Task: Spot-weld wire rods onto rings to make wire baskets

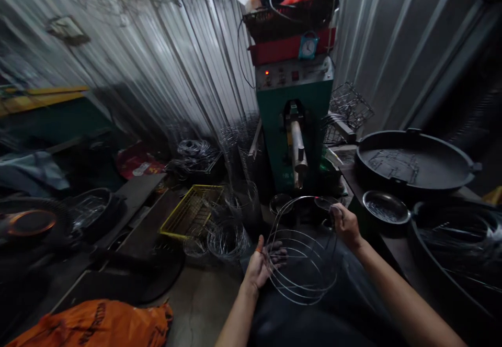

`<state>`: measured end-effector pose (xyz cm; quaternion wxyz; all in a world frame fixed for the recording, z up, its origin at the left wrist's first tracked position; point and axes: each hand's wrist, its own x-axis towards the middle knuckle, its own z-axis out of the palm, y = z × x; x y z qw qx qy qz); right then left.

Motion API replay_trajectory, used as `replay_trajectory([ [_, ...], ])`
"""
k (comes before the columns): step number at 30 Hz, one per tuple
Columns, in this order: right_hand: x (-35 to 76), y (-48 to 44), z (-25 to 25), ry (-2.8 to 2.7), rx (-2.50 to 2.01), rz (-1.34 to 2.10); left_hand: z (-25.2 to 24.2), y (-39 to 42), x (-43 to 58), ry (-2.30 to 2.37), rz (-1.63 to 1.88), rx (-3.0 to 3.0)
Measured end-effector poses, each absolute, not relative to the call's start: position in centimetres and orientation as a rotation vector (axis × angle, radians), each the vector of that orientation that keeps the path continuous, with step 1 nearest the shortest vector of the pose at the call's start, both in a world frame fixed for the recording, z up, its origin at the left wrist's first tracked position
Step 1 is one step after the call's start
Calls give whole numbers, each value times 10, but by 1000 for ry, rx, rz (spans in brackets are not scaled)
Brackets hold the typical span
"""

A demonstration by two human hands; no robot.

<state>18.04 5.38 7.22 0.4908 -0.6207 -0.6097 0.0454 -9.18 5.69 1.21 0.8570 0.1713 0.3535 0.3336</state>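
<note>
Right hand (347, 225) closes on the rim of a wire frame (300, 256), lower centre; left hand (264, 263) lies spread open against its side, probably steadying so flimsy a shape (no squeeze visible). Frame looks round, airy: thin, shiny hoops, crossing wires. Machine (274, 132) stands above; small pan (386, 206) sits right, likely for reach.

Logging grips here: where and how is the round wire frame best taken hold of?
The round wire frame is likely best held by its outer hoops, from opposite sides: it is wide and open, with only thin wires to pinch. The right hand grips its upper right edge; the left hand lies open at its left side.
</note>
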Motion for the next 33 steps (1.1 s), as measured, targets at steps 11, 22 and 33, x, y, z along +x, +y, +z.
replay_trajectory([
  [11, 191, 74, -6, -989, -1495, 396, 44, 22, -71, 735, 868, 61],
  [22, 218, 81, -29, -1543, -1593, 575, 41, 26, -69, 916, 1023, 346],
  [33, 409, 103, -18, -1269, -2617, 250, 31, 1, -62, 999, 956, 589],
])
